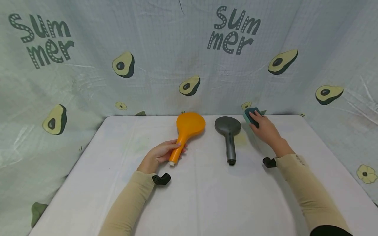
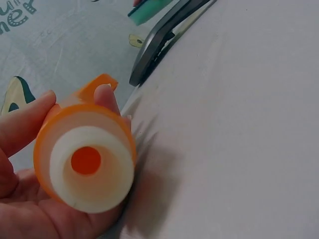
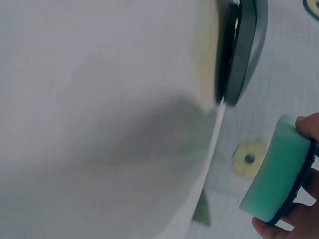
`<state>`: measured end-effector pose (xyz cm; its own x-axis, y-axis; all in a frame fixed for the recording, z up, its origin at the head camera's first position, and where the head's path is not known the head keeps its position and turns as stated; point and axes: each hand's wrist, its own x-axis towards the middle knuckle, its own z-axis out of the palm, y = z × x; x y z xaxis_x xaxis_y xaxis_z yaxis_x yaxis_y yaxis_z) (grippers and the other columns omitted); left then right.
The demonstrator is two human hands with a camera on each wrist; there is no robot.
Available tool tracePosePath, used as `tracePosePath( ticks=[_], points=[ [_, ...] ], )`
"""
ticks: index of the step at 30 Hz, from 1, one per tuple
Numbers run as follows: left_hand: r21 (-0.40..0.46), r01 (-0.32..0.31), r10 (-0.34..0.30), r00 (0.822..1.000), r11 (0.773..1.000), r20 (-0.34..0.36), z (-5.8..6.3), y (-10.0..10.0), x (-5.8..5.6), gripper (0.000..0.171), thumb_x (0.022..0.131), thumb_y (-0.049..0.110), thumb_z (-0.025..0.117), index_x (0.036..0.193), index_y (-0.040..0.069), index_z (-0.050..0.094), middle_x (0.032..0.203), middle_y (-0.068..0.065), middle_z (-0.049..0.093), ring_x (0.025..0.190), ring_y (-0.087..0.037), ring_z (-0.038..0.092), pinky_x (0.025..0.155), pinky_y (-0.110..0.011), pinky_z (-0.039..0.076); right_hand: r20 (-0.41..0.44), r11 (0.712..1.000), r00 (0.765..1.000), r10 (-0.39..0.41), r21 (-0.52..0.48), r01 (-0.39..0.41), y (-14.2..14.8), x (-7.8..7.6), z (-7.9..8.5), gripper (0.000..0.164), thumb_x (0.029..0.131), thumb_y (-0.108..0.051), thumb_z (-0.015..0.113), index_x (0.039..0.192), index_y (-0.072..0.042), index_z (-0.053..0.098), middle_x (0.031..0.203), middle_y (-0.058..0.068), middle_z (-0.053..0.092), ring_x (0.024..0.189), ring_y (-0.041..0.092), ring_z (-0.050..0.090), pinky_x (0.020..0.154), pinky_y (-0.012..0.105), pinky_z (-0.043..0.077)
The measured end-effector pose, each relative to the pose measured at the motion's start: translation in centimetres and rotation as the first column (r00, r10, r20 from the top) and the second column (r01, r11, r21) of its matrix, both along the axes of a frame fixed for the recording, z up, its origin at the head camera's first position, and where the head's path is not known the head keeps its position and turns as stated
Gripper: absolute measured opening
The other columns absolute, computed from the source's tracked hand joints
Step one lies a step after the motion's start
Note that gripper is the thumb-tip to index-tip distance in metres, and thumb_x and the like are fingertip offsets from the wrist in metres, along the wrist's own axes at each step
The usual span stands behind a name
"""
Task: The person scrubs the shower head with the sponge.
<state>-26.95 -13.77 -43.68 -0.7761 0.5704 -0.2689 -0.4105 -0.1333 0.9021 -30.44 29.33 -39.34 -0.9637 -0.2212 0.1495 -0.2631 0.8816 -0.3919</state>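
Seen from the head, an orange handheld shower head (image 1: 183, 138) points its disc toward one o'clock; a dark-backed green scouring sponge (image 3: 279, 172) is held between two and three o'clock of it.

Before me the white surface (image 1: 177, 209), faintly creased, carries a dark grey shower head (image 1: 230, 140) lying on it, round head toward the far edge, handle pointing at me

White tabletop (image 1: 242, 200); pale, wrinkled sheeting (image 1: 165, 36) hangs behind and along both sides, printed with avocados (image 1: 123, 64), yellow flowers (image 1: 367, 174), dark-green "summer" lettering (image 1: 231, 41).
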Motion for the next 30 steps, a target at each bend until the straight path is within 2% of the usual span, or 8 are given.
tracePosePath(
  ticks=[5,9,13,17,21,25,30],
  points=[
    [0.011,0.024,-0.025,1.000,1.000,0.012,-0.3,-0.1,0.1,0.046,0.112,0.010,0.036,0.155,-0.006,0.027,0.119,-0.005,0.063,0.098,-0.014,0.065,0.083,-0.031,0.057,-0.016,0.991,0.991,0.134,-0.005,-0.134,-3.7,0.2,0.0,0.060,0.107,-0.017,0.056,0.159,-0.001,0.031,0.165,0.025,0.021,0.143,0.060,0.020,0.113,0.069,0.025],
    [0.027,0.030,-0.031,0.999,0.999,0.031,-0.5,-0.2,0.3,0.044,0.113,0.011,0.036,0.153,-0.003,0.029,0.119,-0.006,0.064,0.098,-0.015,0.066,0.082,-0.032,0.058,-0.038,0.971,0.970,0.239,0.001,-0.239,-6.9,0.6,-0.2,0.058,0.107,-0.020,0.056,0.158,-0.001,0.035,0.164,0.023,0.025,0.144,0.056,0.024,0.113,0.067,0.027],
    [0.047,0.030,-0.031,0.999,0.998,0.033,-0.6,-0.3,0.4,0.043,0.113,0.013,0.035,0.153,-0.003,0.028,0.118,-0.005,0.065,0.097,-0.014,0.067,0.081,-0.032,0.058,-0.059,0.952,0.951,0.304,0.004,-0.305,-9.6,0.9,-0.2,0.057,0.106,-0.019,0.059,0.157,-0.003,0.038,0.163,0.021,0.028,0.144,0.055,0.026,0.115,0.065,0.026],
    [0.067,0.042,-0.043,0.999,0.997,0.008,-0.6,-0.2,0.5,0.045,0.114,0.014,0.034,0.154,-0.004,0.026,0.118,-0.004,0.064,0.094,-0.014,0.066,0.080,-0.029,0.057,-0.086,0.943,0.939,0.332,0.000,-0.333,-11.3,0.8,-0.3,0.057,0.104,-0.017,0.061,0.156,-0.004,0.041,0.162,0.020,0.031,0.144,0.054,0.028,0.117,0.062,0.025],
    [0.093,0.052,-0.047,0.997,0.994,-0.055,-0.4,-0.1,0.5,0.046,0.114,0.014,0.035,0.153,-0.006,0.025,0.120,-0.007,0.063,0.091,-0.014,0.063,0.079,-0.027,0.057,-0.104,0.943,0.939,0.329,-0.023,-0.333,-12.2,0.5,-0.3,0.057,0.104,-0.016,0.062,0.156,-0.004,0.041,0.162,0.020,0.031,0.145,0.054,0.027,0.119,0.059,0.023],
    [0.108,0.025,-0.015,0.995,0.994,-0.097,-0.2,0.0,0.5,0.048,0.113,0.012,0.034,0.155,-0.007,0.022,0.121,-0.008,0.062,0.088,-0.013,0.062,0.077,-0.025,0.057,-0.119,0.947,0.943,0.310,-0.054,-0.318,-12.9,0.3,-0.1,0.057,0.105,-0.018,0.061,0.156,-0.005,0.040,0.163,0.018,0.030,0.146,0.052,0.026,0.119,0.059,0.023],
    [0.111,-0.018,0.028,0.996,0.994,-0.091,0.1,0.1,0.6,0.049,0.113,0.011,0.033,0.158,-0.004,0.021,0.122,-0.009,0.060,0.084,-0.012,0.060,0.075,-0.024,0.057,-0.163,0.946,0.936,0.313,-0.029,-0.322,-13.9,0.5,0.2,0.056,0.104,-0.019,0.063,0.155,-0.005,0.044,0.162,0.018,0.033,0.145,0.051,0.030,0.114,0.064,0.029]
  ],
)
